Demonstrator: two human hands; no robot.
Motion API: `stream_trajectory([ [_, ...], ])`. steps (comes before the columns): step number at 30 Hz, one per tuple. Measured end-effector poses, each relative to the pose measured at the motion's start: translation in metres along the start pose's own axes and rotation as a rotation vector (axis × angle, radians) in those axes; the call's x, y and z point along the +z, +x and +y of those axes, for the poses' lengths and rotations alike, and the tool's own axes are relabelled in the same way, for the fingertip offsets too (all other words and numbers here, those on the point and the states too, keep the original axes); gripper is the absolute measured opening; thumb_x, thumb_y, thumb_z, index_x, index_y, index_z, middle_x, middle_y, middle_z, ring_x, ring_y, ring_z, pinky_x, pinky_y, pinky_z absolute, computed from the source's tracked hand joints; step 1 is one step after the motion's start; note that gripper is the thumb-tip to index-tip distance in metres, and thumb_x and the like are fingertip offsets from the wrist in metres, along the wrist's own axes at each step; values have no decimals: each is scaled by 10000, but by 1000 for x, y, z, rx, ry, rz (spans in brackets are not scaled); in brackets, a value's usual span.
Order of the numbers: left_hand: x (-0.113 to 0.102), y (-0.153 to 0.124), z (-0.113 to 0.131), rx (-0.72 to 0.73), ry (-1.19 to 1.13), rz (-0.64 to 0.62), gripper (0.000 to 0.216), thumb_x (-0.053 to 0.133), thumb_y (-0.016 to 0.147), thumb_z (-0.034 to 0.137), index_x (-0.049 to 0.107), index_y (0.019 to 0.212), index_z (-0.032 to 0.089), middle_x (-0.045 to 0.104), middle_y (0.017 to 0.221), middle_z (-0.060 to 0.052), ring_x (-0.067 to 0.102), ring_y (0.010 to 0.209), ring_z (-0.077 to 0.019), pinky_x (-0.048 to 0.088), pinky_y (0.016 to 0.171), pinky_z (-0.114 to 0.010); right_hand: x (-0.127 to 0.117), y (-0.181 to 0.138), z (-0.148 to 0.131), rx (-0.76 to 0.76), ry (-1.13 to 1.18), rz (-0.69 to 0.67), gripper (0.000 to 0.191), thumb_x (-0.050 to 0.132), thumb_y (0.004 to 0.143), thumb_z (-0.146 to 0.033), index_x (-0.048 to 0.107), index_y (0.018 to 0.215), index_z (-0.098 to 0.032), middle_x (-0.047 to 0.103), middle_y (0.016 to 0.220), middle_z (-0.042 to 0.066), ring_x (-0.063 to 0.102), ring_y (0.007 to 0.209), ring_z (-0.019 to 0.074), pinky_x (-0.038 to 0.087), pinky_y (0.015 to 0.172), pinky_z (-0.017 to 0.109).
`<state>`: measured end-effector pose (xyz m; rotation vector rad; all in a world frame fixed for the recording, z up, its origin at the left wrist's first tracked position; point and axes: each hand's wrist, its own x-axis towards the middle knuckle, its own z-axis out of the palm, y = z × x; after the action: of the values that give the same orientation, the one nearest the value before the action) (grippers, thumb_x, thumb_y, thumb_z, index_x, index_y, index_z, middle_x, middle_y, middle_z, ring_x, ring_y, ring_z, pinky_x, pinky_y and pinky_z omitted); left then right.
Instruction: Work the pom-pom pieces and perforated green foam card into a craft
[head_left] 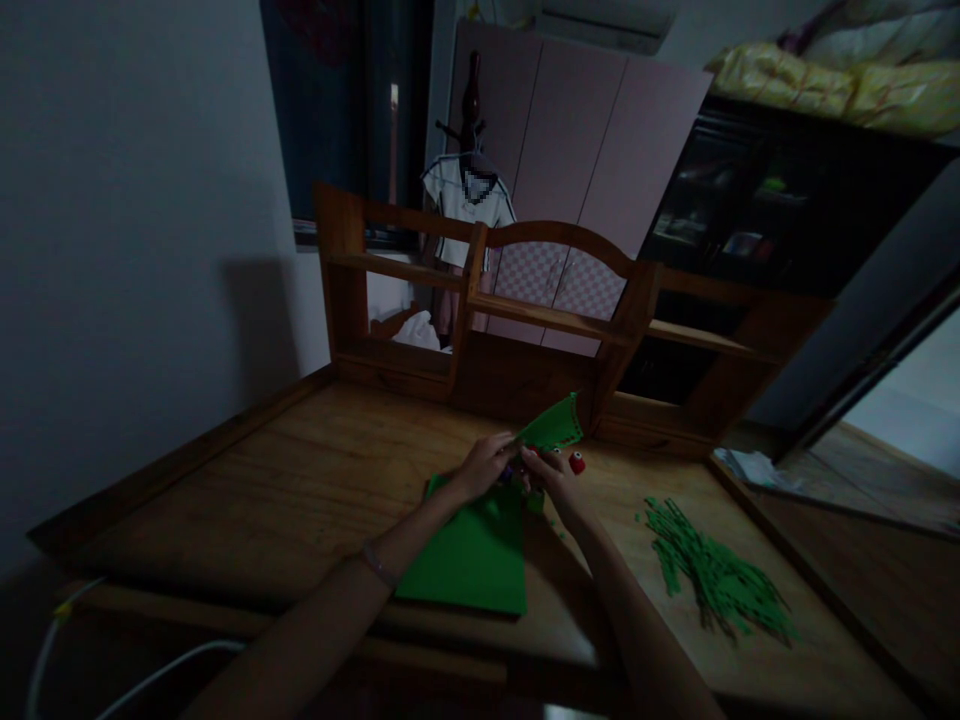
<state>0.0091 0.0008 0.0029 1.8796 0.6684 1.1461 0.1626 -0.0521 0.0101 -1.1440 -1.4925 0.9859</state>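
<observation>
Your left hand (pixel 486 467) pinches the near end of a thin, bright-green sheet with a dark-dotted edge (pixel 556 424). Your right hand (pixel 553 478) meets it there, thumb up by the sheet's lower edge; its fingertips are covered, so can't tell whether it grips. The sheet is tilted up off the tabletop (pixel 247 490), probably so both hands can get at that end. Whatever sits between your fingers is too dark and small to name.

Just beyond your right hand: a small, rounded red piece with a pale spot (pixel 577 462). Below the hands, a small green block (pixel 535 501), partly hidden. Flat, square green slab (pixel 469 560) lies under your left forearm, which covers part of it; maybe a work surface. Loose heap of thin green strips (pixel 712 572) sits off right, likely parked outside your reach path; individual pieces blur together.
</observation>
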Motion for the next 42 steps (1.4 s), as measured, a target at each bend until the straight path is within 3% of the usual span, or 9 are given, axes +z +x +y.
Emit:
stream_trajectory([
  [6, 5, -2, -1, 90, 78, -26, 410, 434, 881, 484, 659, 810, 149, 630, 847, -55, 553, 799, -171, 410, 747, -252, 3, -1, 3, -15, 90, 85, 465, 559, 812, -495, 536, 474, -175, 495, 430, 18, 446, 398, 129, 319, 450, 275],
  [11, 8, -6, -1, -81, -10, -33, 492, 400, 878, 546, 626, 740, 132, 593, 698, -30, 541, 672, -146, 394, 597, -226, 1, 5, 11, -10, 137, 170, 435, 598, 781, -494, 506, 496, -178, 455, 442, -9, 392, 400, 110, 252, 419, 263],
  [14, 8, -7, 0, -174, -101, -7, 535, 404, 852, 605, 616, 786, 119, 572, 658, -21, 526, 615, -135, 375, 536, -218, -1, 7, 13, -3, 150, 164, 421, 631, 752, -492, 507, 502, -178, 453, 450, -13, 386, 412, 105, 240, 424, 260],
  [19, 8, -7, 6, -179, -178, -19, 537, 541, 770, 617, 628, 913, 106, 631, 709, -41, 527, 582, -117, 389, 541, -214, -2, 5, 12, 16, 160, 115, 396, 642, 742, -492, 549, 533, -169, 471, 473, -7, 394, 428, 102, 254, 429, 251],
  [27, 11, -3, 7, -137, -212, -198, 543, 553, 747, 637, 629, 719, 99, 605, 655, -47, 463, 498, -86, 334, 464, -192, -1, -1, 3, -33, 76, 141, 325, 664, 733, -446, 565, 578, -178, 494, 573, -6, 440, 547, 123, 313, 506, 251],
  [32, 7, -3, 9, -130, -205, -225, 553, 567, 741, 631, 652, 699, 86, 525, 553, -15, 419, 489, -81, 297, 462, -193, -2, -1, 7, 17, 84, 160, 297, 677, 709, -454, 567, 641, -186, 496, 604, -12, 438, 562, 126, 298, 508, 249],
  [42, 8, -5, 8, -135, -216, -236, 543, 545, 774, 608, 678, 739, 83, 583, 615, -49, 470, 531, -97, 329, 482, -192, -2, -2, 1, -70, 18, 106, 330, 643, 749, -434, 500, 593, -180, 413, 539, -30, 373, 513, 106, 261, 487, 246],
])
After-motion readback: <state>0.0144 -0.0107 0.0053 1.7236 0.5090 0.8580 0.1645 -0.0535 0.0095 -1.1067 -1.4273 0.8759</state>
